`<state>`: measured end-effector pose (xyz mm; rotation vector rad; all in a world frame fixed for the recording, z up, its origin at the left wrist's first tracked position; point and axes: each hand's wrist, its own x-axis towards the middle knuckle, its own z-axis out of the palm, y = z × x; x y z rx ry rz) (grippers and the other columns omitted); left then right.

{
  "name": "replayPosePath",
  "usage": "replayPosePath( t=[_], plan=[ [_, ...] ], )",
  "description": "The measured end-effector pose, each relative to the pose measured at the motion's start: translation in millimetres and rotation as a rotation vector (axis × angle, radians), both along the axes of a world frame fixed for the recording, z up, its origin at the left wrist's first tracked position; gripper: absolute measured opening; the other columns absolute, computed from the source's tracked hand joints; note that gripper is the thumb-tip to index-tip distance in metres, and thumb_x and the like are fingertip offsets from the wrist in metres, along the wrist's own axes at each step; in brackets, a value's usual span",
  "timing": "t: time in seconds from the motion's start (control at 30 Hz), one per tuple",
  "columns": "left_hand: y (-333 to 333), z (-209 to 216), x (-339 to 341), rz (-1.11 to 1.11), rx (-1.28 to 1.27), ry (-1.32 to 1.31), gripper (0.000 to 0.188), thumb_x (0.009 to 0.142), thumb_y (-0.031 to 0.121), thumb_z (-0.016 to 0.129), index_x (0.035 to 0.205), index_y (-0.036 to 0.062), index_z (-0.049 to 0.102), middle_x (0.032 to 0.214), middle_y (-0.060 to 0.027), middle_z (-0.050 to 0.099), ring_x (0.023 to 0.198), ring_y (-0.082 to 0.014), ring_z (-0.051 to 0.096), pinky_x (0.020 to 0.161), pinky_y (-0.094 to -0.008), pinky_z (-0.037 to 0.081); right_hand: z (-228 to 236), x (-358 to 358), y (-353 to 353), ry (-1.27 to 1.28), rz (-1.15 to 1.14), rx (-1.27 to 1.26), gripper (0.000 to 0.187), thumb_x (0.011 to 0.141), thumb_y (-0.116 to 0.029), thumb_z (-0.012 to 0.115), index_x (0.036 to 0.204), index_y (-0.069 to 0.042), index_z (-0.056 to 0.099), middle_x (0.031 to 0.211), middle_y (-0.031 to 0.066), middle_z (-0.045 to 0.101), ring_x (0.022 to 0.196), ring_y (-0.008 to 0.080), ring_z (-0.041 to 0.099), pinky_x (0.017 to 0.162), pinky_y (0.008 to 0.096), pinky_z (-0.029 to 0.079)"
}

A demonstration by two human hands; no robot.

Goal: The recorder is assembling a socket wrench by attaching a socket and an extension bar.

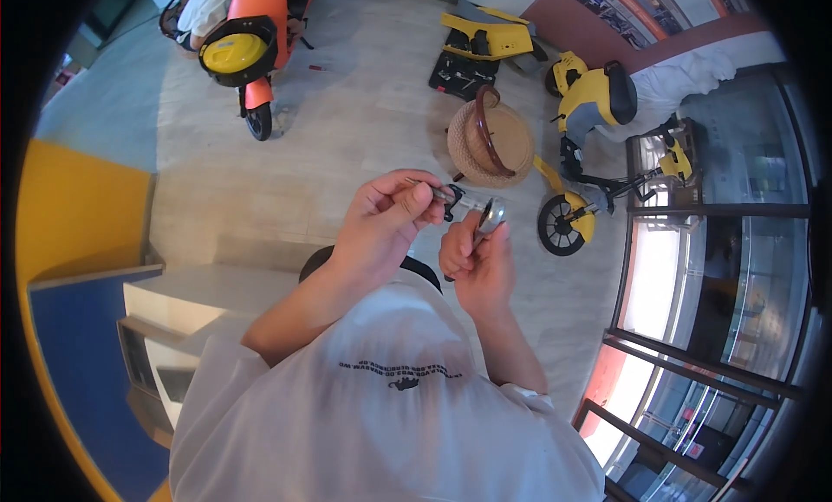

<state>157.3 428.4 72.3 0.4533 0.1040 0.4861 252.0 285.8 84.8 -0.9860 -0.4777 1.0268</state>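
In front of my chest, my left hand (390, 214) pinches a thin metal rod (440, 193) between thumb and fingers. Close to it, my right hand (478, 264) is wrapped round a ratchet wrench (492, 213), its shiny round head up by the thumb. A silvery shaft, likely a socket, runs from the ratchet head toward the rod. Between the two hands sits a small black piece (452, 204) around that line. Whether the rod is seated in the shaft is too small to tell.
An orange scooter (258, 17) stands far left, a person in white (208, 15) beside it. Far ahead are a yellow panel (503, 41), a black tool case (464, 73) and a wicker chair (507, 147). A yellow scooter (598, 99) stands right, near glass cabinets (728, 268).
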Motion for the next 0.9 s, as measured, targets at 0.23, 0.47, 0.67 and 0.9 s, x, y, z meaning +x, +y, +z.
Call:
replayPosePath(
  t=[0.23,0.47,0.67,0.9],
  plan=[
    [31,8,29,0.07,0.095,0.002,0.019,0.101,0.012,0.067,0.116,-0.0004,0.069,0.113,-0.0151,0.072,0.094,-0.0179,0.069,0.088,-0.0322,0.056,15,22,47,0.137,0.05,0.105,0.061,0.106,-0.065,0.036,0.082,-0.01,0.042,0.064,-0.003,0.034,0.054,0.0081,0.03,0.05,0.0255,0.025],
    [38,9,40,0.113,0.083,0.061,0.02,0.099,0.011,0.07,0.115,-0.0015,0.07,0.112,-0.016,0.073,0.094,-0.0174,0.068,0.089,-0.0324,0.055,16,35,57,0.154,0.098,0.12,0.061,0.107,-0.065,0.035,0.082,-0.01,0.042,0.064,-0.0027,0.035,0.054,0.0078,0.029,0.05,0.0255,0.026],
    [53,2,44,0.126,0.333,0.184,0.016,0.096,0.009,0.074,0.107,-0.002,0.074,0.105,-0.0155,0.076,0.093,-0.0175,0.07,0.089,-0.0311,0.056,14,52,53,-0.113,0.104,-0.061,0.059,0.109,-0.059,0.036,0.082,-0.008,0.044,0.065,-0.0019,0.036,0.054,0.007,0.029,0.051,0.0249,0.026],
    [64,-23,53,0.18,0.547,0.193,0.016,0.092,0.001,0.075,0.108,-0.0029,0.075,0.11,-0.0176,0.076,0.1,-0.0212,0.073,0.093,-0.0336,0.057,3,59,60,0.249,0.183,-0.087,0.061,0.107,-0.065,0.031,0.086,-0.01,0.046,0.063,-0.0041,0.033,0.05,0.0064,0.027,0.047,0.024,0.026]
  ],
)
